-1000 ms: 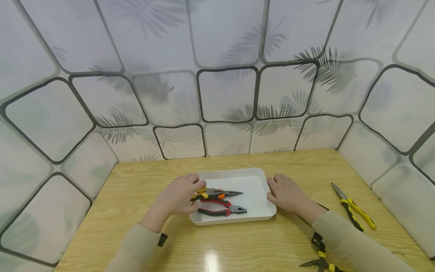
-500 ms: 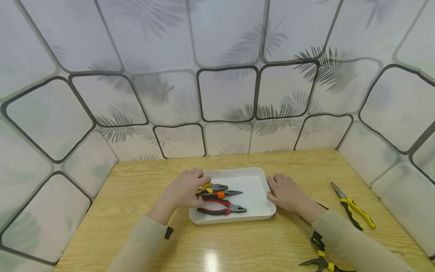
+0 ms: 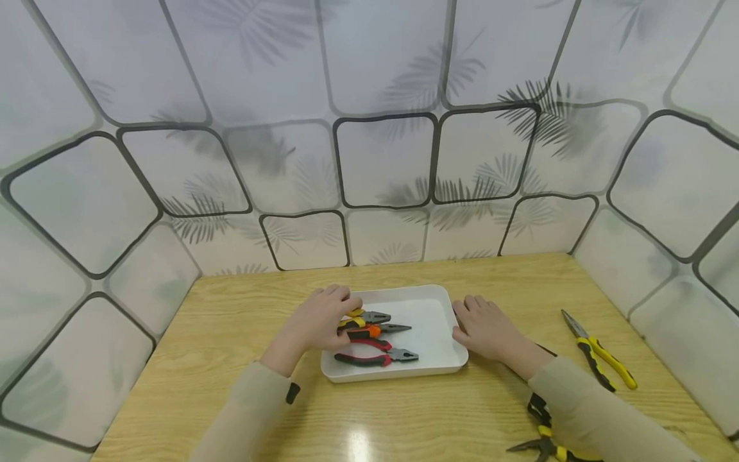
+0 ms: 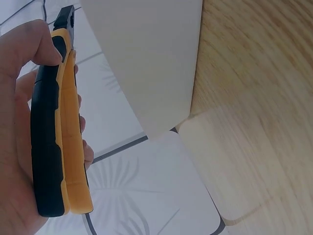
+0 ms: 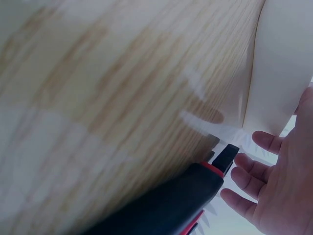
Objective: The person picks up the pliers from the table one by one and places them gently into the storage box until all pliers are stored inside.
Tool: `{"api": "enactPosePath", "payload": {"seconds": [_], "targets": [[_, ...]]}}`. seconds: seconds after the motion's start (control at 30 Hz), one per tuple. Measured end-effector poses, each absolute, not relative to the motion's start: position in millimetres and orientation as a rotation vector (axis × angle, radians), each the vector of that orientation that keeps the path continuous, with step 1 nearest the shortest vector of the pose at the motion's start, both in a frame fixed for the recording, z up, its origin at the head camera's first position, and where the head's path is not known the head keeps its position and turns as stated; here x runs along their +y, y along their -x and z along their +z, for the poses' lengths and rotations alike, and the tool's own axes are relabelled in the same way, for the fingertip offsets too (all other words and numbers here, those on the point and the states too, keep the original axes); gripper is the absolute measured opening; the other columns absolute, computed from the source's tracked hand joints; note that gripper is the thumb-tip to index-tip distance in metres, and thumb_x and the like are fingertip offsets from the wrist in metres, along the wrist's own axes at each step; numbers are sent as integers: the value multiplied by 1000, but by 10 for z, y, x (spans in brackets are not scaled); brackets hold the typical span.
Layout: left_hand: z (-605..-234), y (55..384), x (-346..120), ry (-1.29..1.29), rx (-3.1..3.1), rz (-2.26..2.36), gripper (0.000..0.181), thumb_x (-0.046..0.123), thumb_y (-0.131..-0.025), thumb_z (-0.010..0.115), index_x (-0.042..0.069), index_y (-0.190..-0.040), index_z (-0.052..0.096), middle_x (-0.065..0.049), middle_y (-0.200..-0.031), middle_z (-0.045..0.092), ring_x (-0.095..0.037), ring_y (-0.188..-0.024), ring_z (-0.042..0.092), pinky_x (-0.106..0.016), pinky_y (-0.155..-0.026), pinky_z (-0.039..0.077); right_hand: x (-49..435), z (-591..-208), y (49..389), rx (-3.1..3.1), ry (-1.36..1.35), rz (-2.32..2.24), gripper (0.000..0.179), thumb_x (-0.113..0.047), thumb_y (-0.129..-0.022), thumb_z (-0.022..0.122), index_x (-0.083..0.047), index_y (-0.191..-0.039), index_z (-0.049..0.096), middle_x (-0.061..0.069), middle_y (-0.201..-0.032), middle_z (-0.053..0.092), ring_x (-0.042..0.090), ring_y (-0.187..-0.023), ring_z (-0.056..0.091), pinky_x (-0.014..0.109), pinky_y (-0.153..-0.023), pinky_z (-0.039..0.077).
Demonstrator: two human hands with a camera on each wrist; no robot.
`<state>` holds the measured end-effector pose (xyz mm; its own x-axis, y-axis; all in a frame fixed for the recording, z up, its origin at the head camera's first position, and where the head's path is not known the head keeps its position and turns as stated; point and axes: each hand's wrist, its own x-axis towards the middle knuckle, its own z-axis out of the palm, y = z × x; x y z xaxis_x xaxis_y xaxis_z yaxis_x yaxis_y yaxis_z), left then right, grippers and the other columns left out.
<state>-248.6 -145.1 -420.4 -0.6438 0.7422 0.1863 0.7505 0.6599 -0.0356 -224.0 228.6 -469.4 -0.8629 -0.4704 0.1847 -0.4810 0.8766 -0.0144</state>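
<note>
Pliers with yellow-and-black handles (image 3: 375,317) lie at the centre of the head view, over the left part of a white tray (image 3: 435,311), gripped by the left hand (image 3: 320,321). Its digits curl closely round the handles, which sit near together; in the left wrist view the tool stands almost upright at the left of the frame, fingertips emerging behind it. Whether it touches the tray floor cannot be told. Just below in the head view, orange-and-black needle-nose pliers (image 3: 374,331) and red-and-black pliers (image 3: 384,360) lie in the tray, their tips toward the right; the left hand hides the tray's left edge and some handle ends. Right hand (image 3: 485,327): at the tray's right edge, fingers loosely bent and spread, grasping nothing; exact contact with the wall is unclear. A black-and-red handle (image 5: 166,200) crosses the lower middle of the right wrist view, near those fingers. At far right of the head view lie yellow long-nose pliers (image 3: 586,346); at lower right, the right sleeve (image 3: 589,401) partly covers another yellow-and-black pair (image 3: 545,444).
</note>
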Motion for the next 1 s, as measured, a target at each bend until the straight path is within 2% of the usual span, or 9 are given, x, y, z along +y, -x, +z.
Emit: {"api": "enactPosePath", "payload": {"seconds": [0.57,1.0], "targets": [[-4212,2571,-1270,1234,-2700,-45,49,20,-79,73,22,-127,65,-2,-107,59,-19,-90,49,-34,-75,42,2278,-4683,2241,-2879,-728,81,31,-29,-97,60,-4,-115,59,9,-93,50,23,-80,43,39,-67,37],[-4224,2594,-1125,1194,-2763,-54,47,19,-83,75,22,-128,64,-2,-109,55,-21,-96,45,-37,-80,38,2260,-4646,2238,-2931,-705,57,28,-29,-100,62,-6,-116,60,8,-93,51,22,-80,42,37,-68,37]]}}
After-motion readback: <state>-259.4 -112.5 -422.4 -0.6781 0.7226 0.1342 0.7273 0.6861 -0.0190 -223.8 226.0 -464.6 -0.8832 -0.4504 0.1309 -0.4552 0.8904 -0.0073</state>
